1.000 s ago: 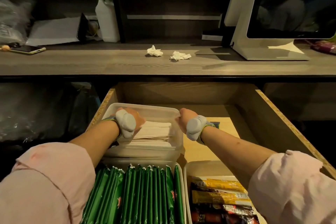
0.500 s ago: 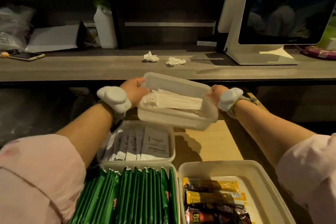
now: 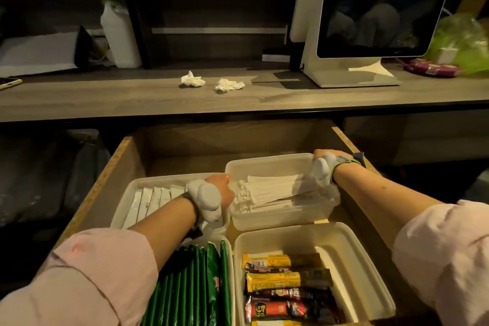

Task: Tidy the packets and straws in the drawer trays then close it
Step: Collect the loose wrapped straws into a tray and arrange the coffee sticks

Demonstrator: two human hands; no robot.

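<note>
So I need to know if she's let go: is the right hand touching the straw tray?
Touching. The head view shows the right hand closed over the far right corner of the straw tray, no gap visible; the left hand grips its left edge.

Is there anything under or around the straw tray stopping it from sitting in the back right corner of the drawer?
Nothing visible blocks it. Both hands, left hand and right hand, grip the straw tray, beside the white packet tray.

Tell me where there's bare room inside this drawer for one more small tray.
Bare strip of drawer floor behind the white-packet tray, left of the straw tray both hands hold. The front is crowded: green-packet tray and coffee-sachet tray sit nearly edge to edge.
</note>
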